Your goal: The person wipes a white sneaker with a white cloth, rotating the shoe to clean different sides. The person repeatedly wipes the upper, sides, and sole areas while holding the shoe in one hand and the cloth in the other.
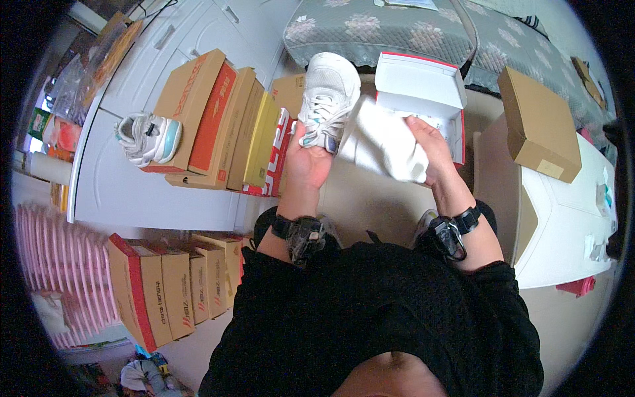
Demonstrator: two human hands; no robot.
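Note:
A white lace-up sneaker (331,82) with teal accents rests across my left hand (311,166), toe pointing away from me. The fingers are curled beneath its heel end. My right hand (434,149) grips a blurred piece of white cloth or paper (379,141), which reaches over to the sneaker's side; whether the two touch, I cannot tell. Just beyond that hand stands an open shoebox (418,77) with a white inside and red edges, its lid raised. Another sneaker (151,139), white with teal at the heel, sits on the stacked boxes to the left.
Upright shoeboxes (213,124) stand in a row against white cabinets (149,198). A second row of cardboard shoeboxes (173,293) is at lower left, beside pink hangers (64,268). At right a brown box (543,124) lies on a white surface (560,213). A floral-covered bed (367,30) lies ahead.

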